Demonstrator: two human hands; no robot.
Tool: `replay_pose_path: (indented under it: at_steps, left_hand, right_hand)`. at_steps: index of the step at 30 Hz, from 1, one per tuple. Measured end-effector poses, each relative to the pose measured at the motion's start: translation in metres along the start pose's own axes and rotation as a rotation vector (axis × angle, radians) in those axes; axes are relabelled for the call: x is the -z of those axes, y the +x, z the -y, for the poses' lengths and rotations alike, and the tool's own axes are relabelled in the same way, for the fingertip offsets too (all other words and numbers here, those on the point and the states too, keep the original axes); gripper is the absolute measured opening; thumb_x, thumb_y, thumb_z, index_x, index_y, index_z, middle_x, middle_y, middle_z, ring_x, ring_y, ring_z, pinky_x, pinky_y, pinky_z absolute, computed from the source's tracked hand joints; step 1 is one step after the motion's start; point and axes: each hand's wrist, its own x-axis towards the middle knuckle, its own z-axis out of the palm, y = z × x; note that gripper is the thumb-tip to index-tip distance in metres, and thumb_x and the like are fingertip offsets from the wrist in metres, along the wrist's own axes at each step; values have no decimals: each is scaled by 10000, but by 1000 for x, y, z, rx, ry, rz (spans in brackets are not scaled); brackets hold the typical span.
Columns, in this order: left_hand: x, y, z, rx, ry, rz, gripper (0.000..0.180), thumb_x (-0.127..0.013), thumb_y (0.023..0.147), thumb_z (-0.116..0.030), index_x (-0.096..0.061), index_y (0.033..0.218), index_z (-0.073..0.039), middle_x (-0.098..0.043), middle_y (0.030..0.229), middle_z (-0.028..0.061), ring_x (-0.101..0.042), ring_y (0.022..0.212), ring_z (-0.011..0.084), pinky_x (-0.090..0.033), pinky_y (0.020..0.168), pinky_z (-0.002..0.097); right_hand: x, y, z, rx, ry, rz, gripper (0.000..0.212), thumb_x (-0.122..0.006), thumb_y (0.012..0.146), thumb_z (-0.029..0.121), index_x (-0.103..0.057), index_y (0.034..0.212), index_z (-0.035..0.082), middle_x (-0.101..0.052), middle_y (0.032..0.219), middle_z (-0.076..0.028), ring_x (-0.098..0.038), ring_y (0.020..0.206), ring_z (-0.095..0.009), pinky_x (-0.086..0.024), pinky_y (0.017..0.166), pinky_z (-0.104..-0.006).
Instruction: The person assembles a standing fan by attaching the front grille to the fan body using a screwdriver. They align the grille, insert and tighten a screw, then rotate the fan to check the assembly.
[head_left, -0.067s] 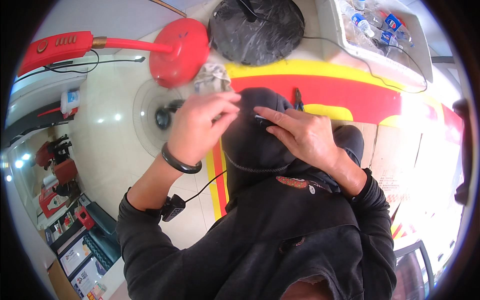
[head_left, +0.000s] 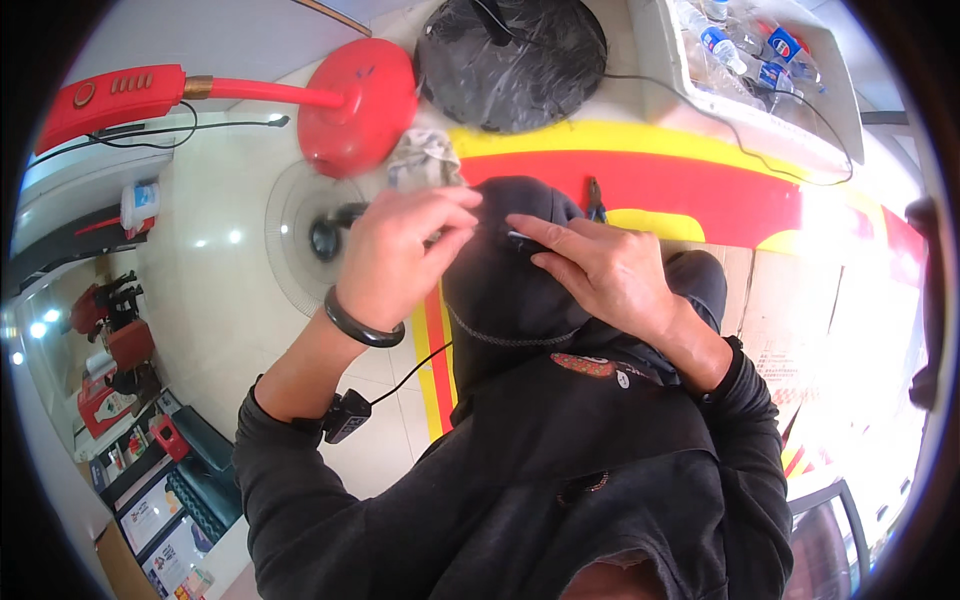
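Observation:
Over my dark-clothed lap, my left hand (head_left: 405, 240) is raised with its thumb and fingertips drawn together in a pinch. Whatever lies between those fingertips is too small to make out. My right hand (head_left: 610, 270) faces it a short way to the right, index finger stretched toward the left and thumb beneath. A small thin whitish piece (head_left: 517, 235) shows at the right fingertips; its kind is not clear. A dark bangle (head_left: 362, 320) circles my left wrist. Below the hands, a braided cord (head_left: 515, 341) lies across the black apron (head_left: 590, 420).
Pliers (head_left: 596, 200) lie on a red and yellow board beyond my knees. A crumpled cloth (head_left: 425, 160), red round base (head_left: 358, 105) and black-wrapped round base (head_left: 512, 65) stand ahead. A fan (head_left: 318, 238) is at left; a white box (head_left: 675, 75) holds plastic bottles at far right.

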Motion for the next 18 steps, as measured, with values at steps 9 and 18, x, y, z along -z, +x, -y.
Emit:
replay_pose_path:
  at_steps: [9,18]
  left_hand:
    - [0,9,1,-168,85,-54,124,-722,816,-73,-699,938,-70,-736,1057,47,-696,887,244,-478,756,373]
    - [4,11,0,-35,-29,11,234,-762,781,-55,-704,1006,-74,-736,1127,30,-684,963,227,-467,819,361]
  right_hand:
    - [3,0,-2,-25,-12,-22,435,-751,833,195,-691,1260,245,-522,631,-33,-587,552,-233,-477,513,-364]
    - [6,2,1,-24,-46,22,450,-742,842,201,-674,1284,260,-519,639,-33,-582,553,-237,-469,509,-369]
